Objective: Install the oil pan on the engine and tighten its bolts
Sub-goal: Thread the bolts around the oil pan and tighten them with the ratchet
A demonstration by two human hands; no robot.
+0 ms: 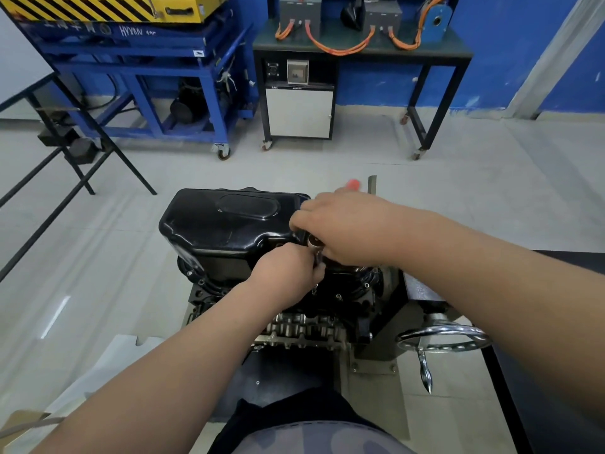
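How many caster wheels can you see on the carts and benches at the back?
4: one under the blue cart, one under the white cabinet, and two under the black bench's right legs, at and. Others are likely hidden behind frames.

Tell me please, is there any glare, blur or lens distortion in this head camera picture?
Head view: glare streaks the glossy oil pan and the floor at left; wide-angle distortion bends the blue cart and the door frame at right; the red object beyond the right hand is blurred; the left hand looks fairly sharp.
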